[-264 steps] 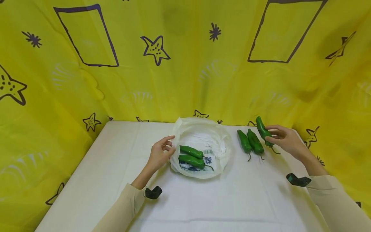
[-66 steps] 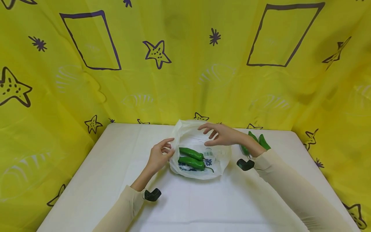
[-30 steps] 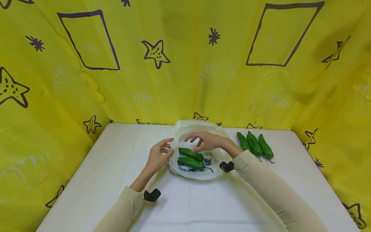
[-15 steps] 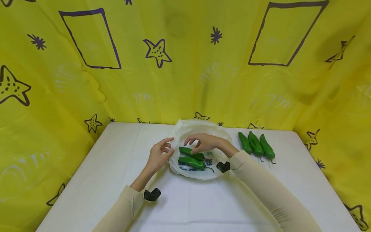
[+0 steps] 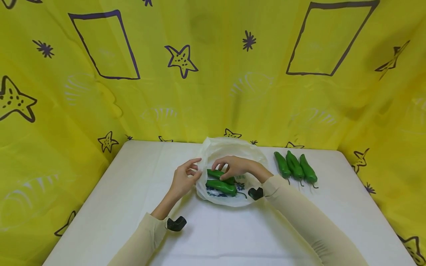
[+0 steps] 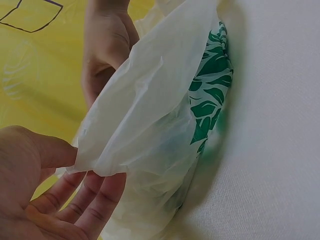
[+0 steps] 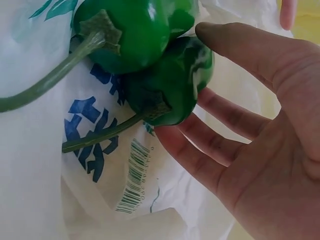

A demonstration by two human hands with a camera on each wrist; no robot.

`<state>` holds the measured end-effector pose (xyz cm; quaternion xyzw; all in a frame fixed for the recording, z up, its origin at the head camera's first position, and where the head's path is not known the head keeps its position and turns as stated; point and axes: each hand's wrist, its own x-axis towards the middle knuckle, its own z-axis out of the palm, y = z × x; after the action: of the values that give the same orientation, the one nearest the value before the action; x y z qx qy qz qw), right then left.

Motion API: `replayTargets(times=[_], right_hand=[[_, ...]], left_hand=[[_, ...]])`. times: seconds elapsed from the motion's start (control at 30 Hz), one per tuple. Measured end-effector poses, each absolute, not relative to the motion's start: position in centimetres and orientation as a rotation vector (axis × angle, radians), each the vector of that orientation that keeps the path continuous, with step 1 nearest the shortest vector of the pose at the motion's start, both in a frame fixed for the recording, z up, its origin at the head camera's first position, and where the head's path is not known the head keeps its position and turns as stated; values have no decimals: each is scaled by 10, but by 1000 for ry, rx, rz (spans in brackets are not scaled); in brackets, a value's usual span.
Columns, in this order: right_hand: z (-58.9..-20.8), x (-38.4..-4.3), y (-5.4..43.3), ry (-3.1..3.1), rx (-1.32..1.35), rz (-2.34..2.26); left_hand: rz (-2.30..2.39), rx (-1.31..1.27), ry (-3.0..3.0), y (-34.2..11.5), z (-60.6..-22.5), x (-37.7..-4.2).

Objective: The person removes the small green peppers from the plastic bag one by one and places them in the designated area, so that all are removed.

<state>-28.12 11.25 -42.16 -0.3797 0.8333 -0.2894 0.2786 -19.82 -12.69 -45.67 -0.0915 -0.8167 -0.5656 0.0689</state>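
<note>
A thin white plastic bag (image 5: 233, 146) lies with its mouth spread wide, printed with green leaves, blue characters and a barcode. Two green peppers lie inside: the nearer pepper (image 5: 221, 187) and the farther pepper (image 5: 214, 173), stems to the right. My left hand (image 5: 184, 178) pinches the bag's left rim between thumb and fingers, as the left wrist view shows. Reaching into the bag, my right hand (image 5: 235, 166) has its thumb and fingers on either side of the farther pepper (image 7: 167, 82), touching it. To the right, three more green peppers (image 5: 294, 165) lie side by side.
The bag and peppers are on a table with a white cloth (image 5: 213, 232). A yellow curtain (image 5: 213, 99) with drawn stars hangs behind the table and along both sides. Both sleeves carry a small black wrist camera (image 5: 176, 224).
The pepper that my right hand held earlier lies on the table with two others. That hand has moved left into the bag and lowered onto the farther pepper. My left hand stays at the rim.
</note>
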Motion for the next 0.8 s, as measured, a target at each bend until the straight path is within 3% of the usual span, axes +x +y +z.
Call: replayTargets(times=[0.8], right_hand=[[-425,-280,111,2250,-935,-733]], left_hand=[[-1707,-292,-2446,-126,-458,-199]])
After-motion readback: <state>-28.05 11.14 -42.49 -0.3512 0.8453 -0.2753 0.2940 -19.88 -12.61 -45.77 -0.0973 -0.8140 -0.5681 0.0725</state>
